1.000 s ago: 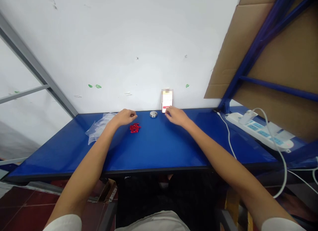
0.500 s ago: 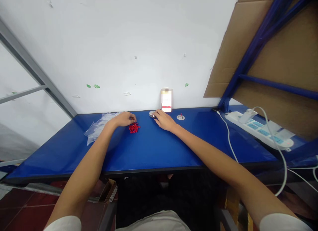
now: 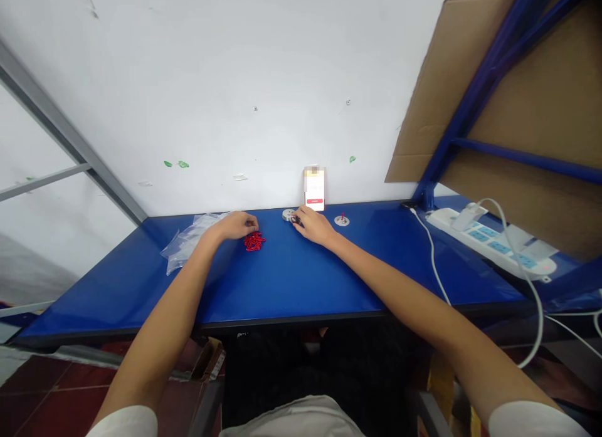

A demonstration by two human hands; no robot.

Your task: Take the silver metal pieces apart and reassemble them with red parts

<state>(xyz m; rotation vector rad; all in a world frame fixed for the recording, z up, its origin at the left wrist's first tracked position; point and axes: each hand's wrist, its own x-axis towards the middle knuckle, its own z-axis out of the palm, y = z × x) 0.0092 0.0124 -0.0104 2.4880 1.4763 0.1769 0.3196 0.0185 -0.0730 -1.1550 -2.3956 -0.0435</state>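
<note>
My left hand (image 3: 243, 225) rests at the back of the blue table, its fingers curled together at the upper edge of a pile of small red pieces (image 3: 254, 241). Too small to make out is whatever those fingertips hold. Beside a small round whitish disc (image 3: 287, 215), my right hand (image 3: 311, 226) is closed in a pinch around something small and dark that I cannot name. To the right of that hand lies another round white disc (image 3: 342, 221) with a red piece on it.
Clear plastic bags (image 3: 187, 242) lie left of my left forearm. A phone (image 3: 315, 189) with a lit screen leans on the wall behind my right hand. A white power strip (image 3: 491, 244) and a white cable (image 3: 433, 255) occupy the right side of the blue table (image 3: 282, 293).
My right hand has shifted very slightly right, showing more of the disc beside it. My left hand stays by the red pile.
</note>
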